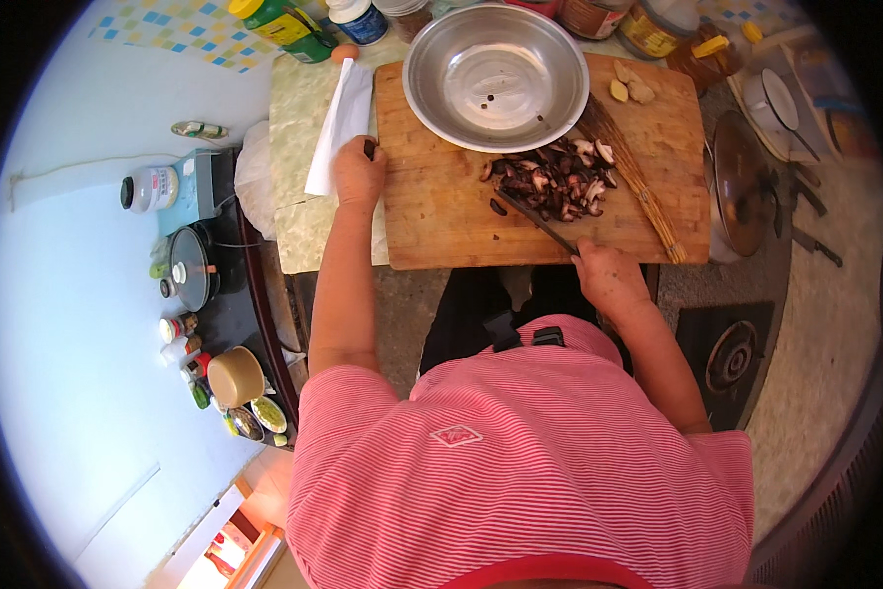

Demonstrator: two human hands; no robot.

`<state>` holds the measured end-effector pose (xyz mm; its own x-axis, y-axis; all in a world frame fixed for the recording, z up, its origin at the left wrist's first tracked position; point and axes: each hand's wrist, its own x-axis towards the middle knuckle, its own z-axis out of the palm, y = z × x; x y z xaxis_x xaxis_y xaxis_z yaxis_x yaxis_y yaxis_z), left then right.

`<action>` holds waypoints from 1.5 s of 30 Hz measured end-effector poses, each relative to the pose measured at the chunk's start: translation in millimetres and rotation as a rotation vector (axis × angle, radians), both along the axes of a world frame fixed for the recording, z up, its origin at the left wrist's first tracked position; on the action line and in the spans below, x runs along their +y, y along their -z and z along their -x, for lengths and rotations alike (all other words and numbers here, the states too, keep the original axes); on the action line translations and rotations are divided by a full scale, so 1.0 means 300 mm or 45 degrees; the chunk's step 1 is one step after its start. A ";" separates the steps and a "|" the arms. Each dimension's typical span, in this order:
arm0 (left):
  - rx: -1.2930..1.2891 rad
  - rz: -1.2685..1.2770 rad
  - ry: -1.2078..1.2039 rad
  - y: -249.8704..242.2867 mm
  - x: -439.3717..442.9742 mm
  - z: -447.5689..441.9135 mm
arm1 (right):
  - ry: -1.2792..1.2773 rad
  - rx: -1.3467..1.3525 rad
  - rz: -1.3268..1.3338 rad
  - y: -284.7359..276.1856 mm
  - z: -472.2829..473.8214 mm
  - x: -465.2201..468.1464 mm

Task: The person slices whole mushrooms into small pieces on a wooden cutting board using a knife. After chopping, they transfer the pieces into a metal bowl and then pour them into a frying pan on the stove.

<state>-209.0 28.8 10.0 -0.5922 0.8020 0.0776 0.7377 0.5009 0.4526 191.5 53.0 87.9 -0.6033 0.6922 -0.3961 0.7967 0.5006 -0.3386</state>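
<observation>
My right hand [612, 280] grips a knife [541, 221], seen nearly edge-on, its blade reaching to a heap of chopped dark-capped mushrooms [552, 180] on the wooden cutting board [441, 221]. At the board's left edge, my left hand [360, 173] pinches a small dark piece [369, 149], too small to name surely. Beside that hand lies a folded white sheet [336, 121]. A steel basin [496, 77] rests on the far part of the board, with a few dark bits inside. One loose dark slice [498, 207] lies near the blade.
A bundled-twig brush [636, 177] and ginger pieces [633, 85] occupy the board's right side. An egg [345, 52] and several jars line the back. To the right are a lidded pot [739, 184], knives [817, 247] and a gas burner [732, 357]. Leftward stands another lidded pan [191, 269].
</observation>
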 end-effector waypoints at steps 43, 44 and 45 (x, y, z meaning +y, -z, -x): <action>-2.232 -0.688 -0.418 -0.199 -0.160 -0.155 | -0.105 0.387 -0.329 0.136 0.405 -0.155; -2.265 -0.680 -0.402 -0.203 -0.149 -0.175 | -0.092 0.462 -0.290 0.122 0.388 -0.151; -2.301 -0.645 -0.400 -0.205 -0.133 -0.198 | -0.073 0.537 -0.251 0.102 0.370 -0.146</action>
